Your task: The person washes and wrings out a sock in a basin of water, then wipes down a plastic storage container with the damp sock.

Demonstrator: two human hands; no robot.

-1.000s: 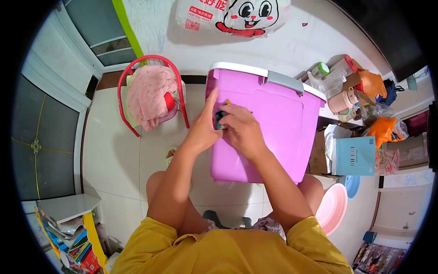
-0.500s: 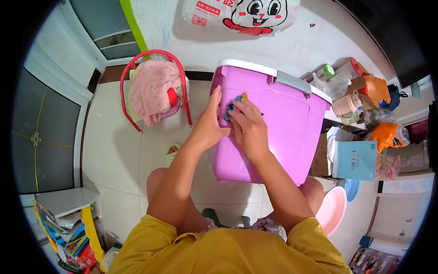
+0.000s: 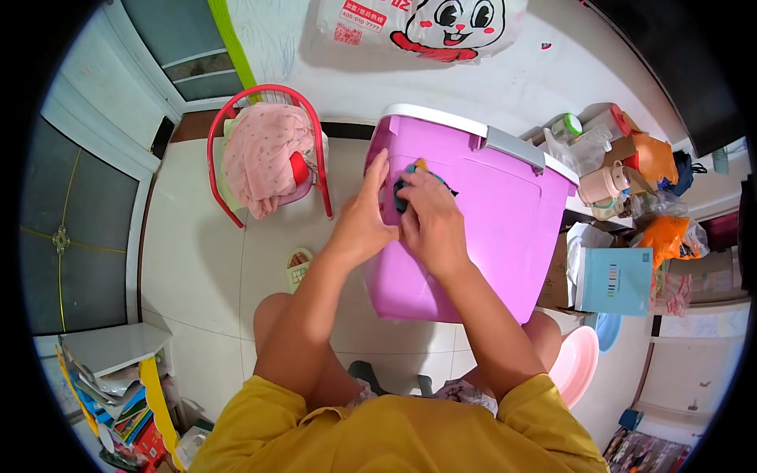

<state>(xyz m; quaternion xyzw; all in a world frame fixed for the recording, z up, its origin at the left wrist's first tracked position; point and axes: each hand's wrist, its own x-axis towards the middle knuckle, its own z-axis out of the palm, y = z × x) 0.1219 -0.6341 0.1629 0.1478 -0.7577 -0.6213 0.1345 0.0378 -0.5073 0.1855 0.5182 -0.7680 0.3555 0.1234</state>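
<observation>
Right grip point(image 3: 432, 219) clutches a dark cloth point(image 3: 400, 197) against the pink-purple bin point(image 3: 490, 232), left grip point(image 3: 359, 225) unclenched at its edge.

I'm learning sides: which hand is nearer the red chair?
Left. The left hand is at the side of the bin nearest the red chair; the right hand is farther across it.

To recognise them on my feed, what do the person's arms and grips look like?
The sleeves are short and mustard yellow, the forearms bare. The left grip and right grip wear no gloves; no watch or cable shows.
</observation>
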